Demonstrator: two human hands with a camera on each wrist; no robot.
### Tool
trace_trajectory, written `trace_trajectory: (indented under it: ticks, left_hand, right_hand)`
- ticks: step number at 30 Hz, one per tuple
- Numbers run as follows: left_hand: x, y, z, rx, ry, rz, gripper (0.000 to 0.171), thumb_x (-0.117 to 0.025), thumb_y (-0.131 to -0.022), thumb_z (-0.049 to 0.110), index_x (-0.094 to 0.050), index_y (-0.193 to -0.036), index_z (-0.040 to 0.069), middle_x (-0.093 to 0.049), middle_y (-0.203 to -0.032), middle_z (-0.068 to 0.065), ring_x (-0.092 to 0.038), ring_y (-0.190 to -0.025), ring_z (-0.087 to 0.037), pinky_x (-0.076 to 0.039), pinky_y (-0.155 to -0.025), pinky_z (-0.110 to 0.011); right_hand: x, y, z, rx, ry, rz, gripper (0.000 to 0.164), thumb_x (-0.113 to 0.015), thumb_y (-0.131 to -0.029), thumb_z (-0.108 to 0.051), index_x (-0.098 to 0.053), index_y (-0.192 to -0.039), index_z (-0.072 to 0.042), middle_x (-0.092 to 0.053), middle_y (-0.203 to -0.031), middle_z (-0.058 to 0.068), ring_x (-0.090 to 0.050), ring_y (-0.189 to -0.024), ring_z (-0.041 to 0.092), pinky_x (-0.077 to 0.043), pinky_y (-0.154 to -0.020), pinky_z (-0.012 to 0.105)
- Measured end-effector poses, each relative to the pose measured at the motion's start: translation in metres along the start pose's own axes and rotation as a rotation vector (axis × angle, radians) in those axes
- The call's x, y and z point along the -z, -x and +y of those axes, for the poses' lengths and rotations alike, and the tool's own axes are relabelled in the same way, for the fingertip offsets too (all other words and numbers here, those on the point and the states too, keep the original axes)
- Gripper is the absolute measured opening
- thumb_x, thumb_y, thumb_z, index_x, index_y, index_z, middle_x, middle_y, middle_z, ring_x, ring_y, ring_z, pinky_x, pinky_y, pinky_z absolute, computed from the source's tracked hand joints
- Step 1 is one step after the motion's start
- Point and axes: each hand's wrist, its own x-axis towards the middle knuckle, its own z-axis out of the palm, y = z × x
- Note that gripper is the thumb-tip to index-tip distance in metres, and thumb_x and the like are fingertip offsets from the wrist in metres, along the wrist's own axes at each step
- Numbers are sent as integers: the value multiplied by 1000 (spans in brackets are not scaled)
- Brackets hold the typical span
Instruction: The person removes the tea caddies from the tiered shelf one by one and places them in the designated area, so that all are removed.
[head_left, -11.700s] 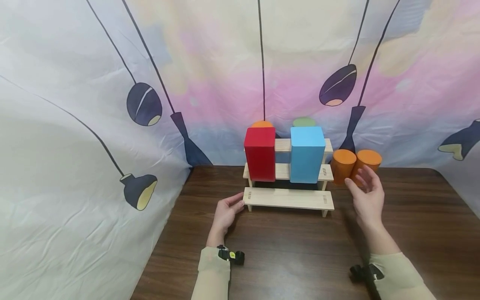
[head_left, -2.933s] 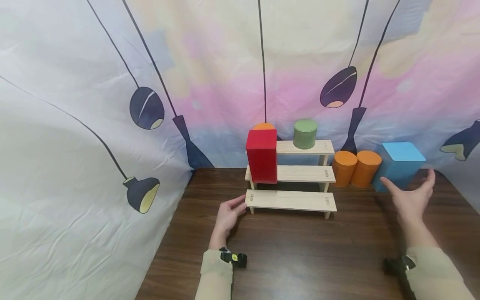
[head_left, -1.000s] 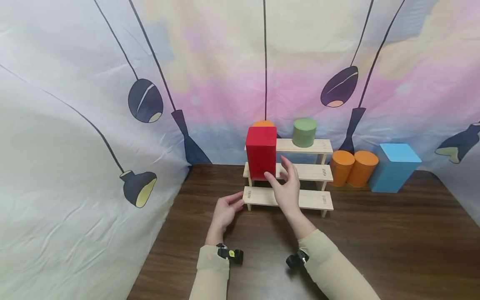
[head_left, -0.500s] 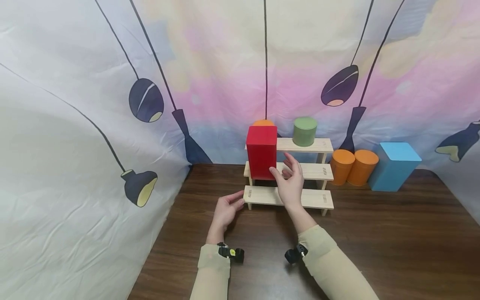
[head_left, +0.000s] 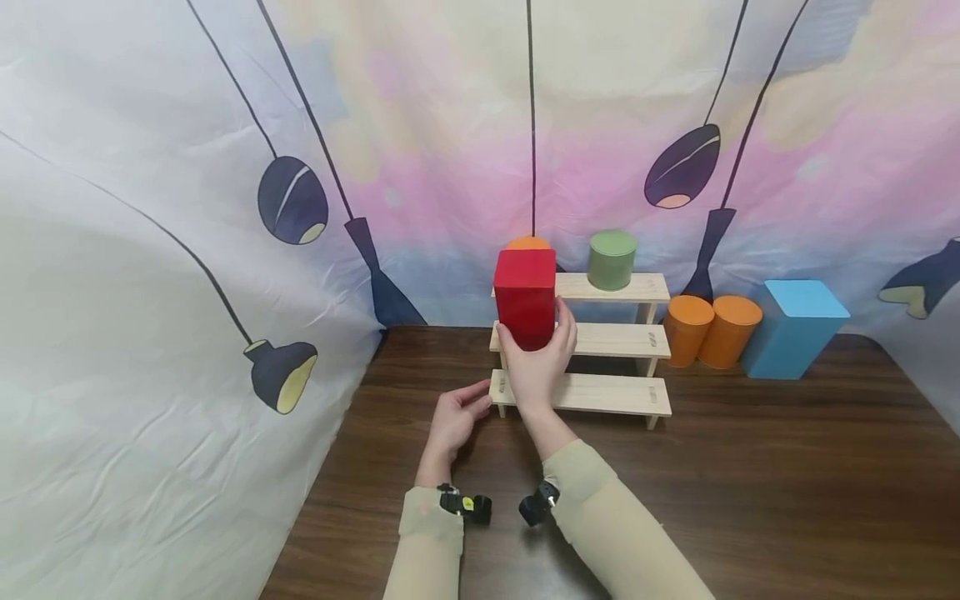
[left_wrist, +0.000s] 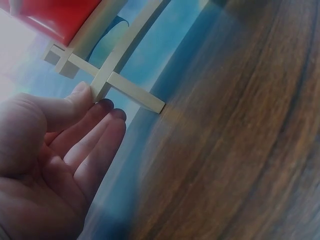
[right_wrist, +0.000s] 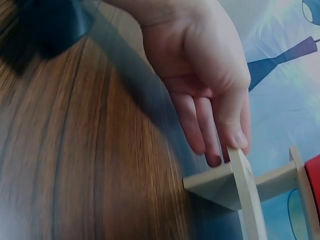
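Gripping red box (head_left: 527,292) wide with right hand (head_left: 537,364).
Pinched rack (head_left: 600,392) at left edge with left hand (head_left: 452,421); had room rightward.

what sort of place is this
Probably an indoor tabletop set up for recording: a printed cloth hangs behind the table, a small rack stands on the tabletop, and wrist cameras are worn.
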Motion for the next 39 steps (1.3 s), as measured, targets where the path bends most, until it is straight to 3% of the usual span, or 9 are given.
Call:
trace_trajectory:
  ticks: [9, 15, 20, 27, 33, 39]
  left_hand:
    - [-4, 1, 3, -7, -5, -4, 32, -72, -103, 9, -75, -135, 7, -72, -136, -15, -74, -114, -25, -61, -97, -35]
    - [-5, 0, 4, 0, -12, -1, 32, -72, -104, 10, -75, -135, 7, -72, -136, -14, -75, -113, -23, -62, -97, -34]
    - [-4, -1, 3, 11, -13, 7, 32, -72, -104, 10, -75, -135, 8, -72, -136, -14, -75, -112, -23, -62, -96, -35]
    - [-2, 1, 2, 15, -19, 20, 32, -72, -104, 10, -76, -135, 10, -71, -139, -13, -74, -114, -24, -62, -97, -36]
    - [-1, 0, 1, 15, -4, 23, 31, -72, -103, 9, -76, -134, 10, -70, -139, -14, -74, -116, -24, -62, -97, -35]
    - [-2, -2, 1, 37, 12, 19, 32, -73, -103, 8, -76, -134, 10, -70, -140, -12, -74, -115, -22, -62, -95, -33]
  right_hand:
    - [-16, -3, -5, -23, 91, 108, 105, -98, -76, -31, -37, -162, -29, -42, -160, -7, -37, -145, 10, -48, -114, 48]
    - [-17, -4, -7, -22, 78, 117, 106, -99, -74, -24, -38, -161, -29, -43, -159, -5, -39, -144, 13, -50, -112, 51]
    - [-14, -3, -8, -13, 52, 106, 103, -98, -75, -27, -39, -160, -28, -44, -158, -5, -40, -143, 12, -52, -110, 49]
    - [-7, 1, -8, -21, -37, 86, 104, -97, -76, -22, -38, -161, -25, -47, -155, -3, -42, -141, 13, -48, -113, 49]
    - [8, 1, -12, -31, -133, 2, 107, -96, -78, -22, -32, -164, -24, -47, -155, -3, -44, -141, 13, -49, -114, 47]
    - [33, -4, -15, 58, -320, -85, 103, -93, -81, -13, -32, -164, -20, -48, -155, -2, -46, -141, 18, -54, -110, 45]
